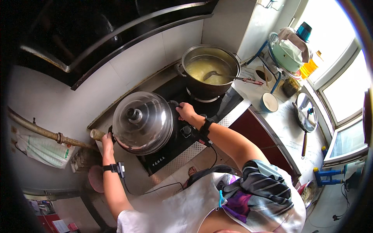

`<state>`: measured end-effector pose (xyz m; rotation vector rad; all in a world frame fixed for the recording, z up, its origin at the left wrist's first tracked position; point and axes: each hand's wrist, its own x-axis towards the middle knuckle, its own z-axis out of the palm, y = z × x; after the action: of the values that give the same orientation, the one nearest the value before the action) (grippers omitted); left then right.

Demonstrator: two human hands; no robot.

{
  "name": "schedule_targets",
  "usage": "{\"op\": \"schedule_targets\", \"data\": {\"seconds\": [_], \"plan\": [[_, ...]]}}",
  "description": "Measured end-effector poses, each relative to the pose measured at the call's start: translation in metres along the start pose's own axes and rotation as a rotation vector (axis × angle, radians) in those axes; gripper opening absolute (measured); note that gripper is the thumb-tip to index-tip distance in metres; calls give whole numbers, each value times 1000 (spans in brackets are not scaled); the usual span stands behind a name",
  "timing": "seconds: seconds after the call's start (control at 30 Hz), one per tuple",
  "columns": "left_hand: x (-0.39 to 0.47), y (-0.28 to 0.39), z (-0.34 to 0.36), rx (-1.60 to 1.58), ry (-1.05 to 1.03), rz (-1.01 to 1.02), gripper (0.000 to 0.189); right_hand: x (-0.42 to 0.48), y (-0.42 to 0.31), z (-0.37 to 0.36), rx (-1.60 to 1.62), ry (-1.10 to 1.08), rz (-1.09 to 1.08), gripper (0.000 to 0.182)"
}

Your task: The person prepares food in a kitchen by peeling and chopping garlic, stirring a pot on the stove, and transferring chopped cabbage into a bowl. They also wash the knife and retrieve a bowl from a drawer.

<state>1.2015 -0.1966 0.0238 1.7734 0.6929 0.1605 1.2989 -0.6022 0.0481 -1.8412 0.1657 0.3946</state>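
Observation:
A metal steamer pot with a domed transparent lid (145,116) is over the left side of the black gas cooktop (186,122). My left hand (107,142) grips its left side handle. On the opposite side, my right hand (186,111) is closed around the other side handle. Beyond it, a large dark pot (208,72) stands uncovered on the far burner, holding yellowish liquid. A ladle (227,76) rests in that liquid, its handle over the rim.
On the marble counter (253,90) at right are a light blue cup (269,102), a lidded frying pan (306,113) and a blue rack (278,83) holding a green basin (287,56). A range hood (140,23) overhangs the wall. A pipe (43,131) runs at left.

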Motion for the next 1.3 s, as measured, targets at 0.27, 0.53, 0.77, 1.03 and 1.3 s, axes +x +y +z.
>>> {"op": "schedule_targets", "data": {"seconds": [0.27,0.53,0.77,1.03,1.3], "plan": [[-21,67,-14,69,-91,227,28,-32,-60,-54,30,-74,-162,18],[-97,218,61,-17,-142,150,32,-48,-126,-196,-30,-148,-135,24],[-104,281,163,-67,-241,207,25,-30,-155,-336,30,-132,-132,21],[-64,312,296,-156,-307,182,13,69,-139,-430,20,-131,-93,21],[-9,298,340,-132,-246,109,15,168,-103,-427,178,-194,-68,20]]}}
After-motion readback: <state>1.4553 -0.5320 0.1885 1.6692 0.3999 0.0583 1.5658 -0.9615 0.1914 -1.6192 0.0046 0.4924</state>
